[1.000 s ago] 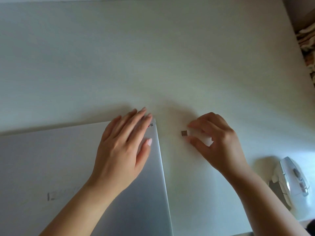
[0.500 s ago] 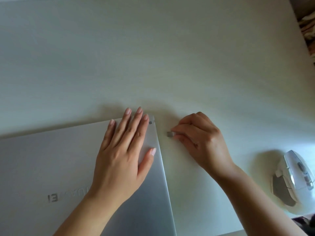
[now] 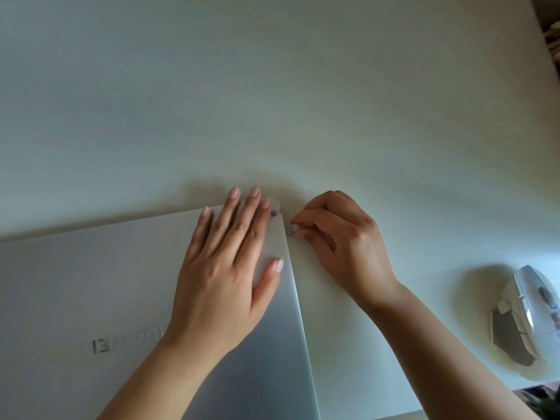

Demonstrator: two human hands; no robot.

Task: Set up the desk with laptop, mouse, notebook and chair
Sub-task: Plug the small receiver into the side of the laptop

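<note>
A closed silver laptop (image 3: pixel 121 298) with raised lettering on its lid lies flat at the near left of a pale, off-white desk (image 3: pixel 303 101). The left hand (image 3: pixel 224 274) rests flat on the lid near its far right corner, fingers spread. Just beside that corner, the right hand (image 3: pixel 342 247) pinches a small metal USB plug (image 3: pixel 291 229) between thumb and fingertips, its tip touching the laptop's right edge. A white and grey computer mouse (image 3: pixel 527 313) sits well apart at the desk's right. Clutter at the far right is blurred.
</note>
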